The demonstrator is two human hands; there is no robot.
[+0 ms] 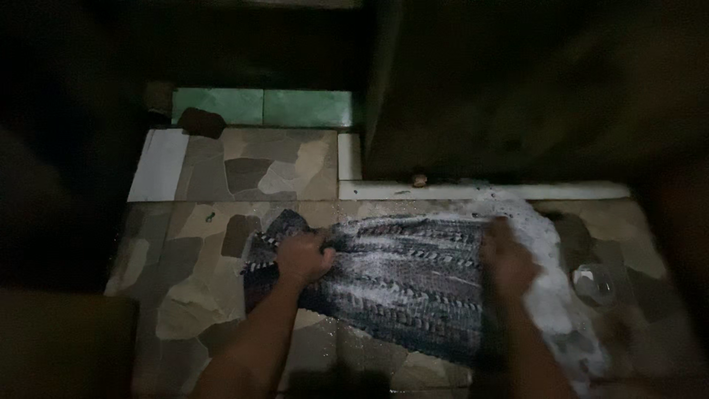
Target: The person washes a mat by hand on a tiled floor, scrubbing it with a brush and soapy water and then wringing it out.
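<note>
A dark striped woven cloth (402, 277), wet and covered in white soap foam, lies spread on the stone-patterned floor (196, 292). My left hand (303, 257) grips the cloth's left edge, fingers bunched into the fabric. My right hand (508, 262) presses down on the cloth's right part, blurred with motion; I cannot tell whether it holds a brush or only the cloth. White suds (550, 295) pile along the cloth's right side.
A small clear container (594, 284) sits on the floor at the right. A white ledge (480, 191) runs behind the cloth below a dark wall. Green tiles (262, 107) and a dark lump (201, 122) lie at the back left. The surroundings are very dark.
</note>
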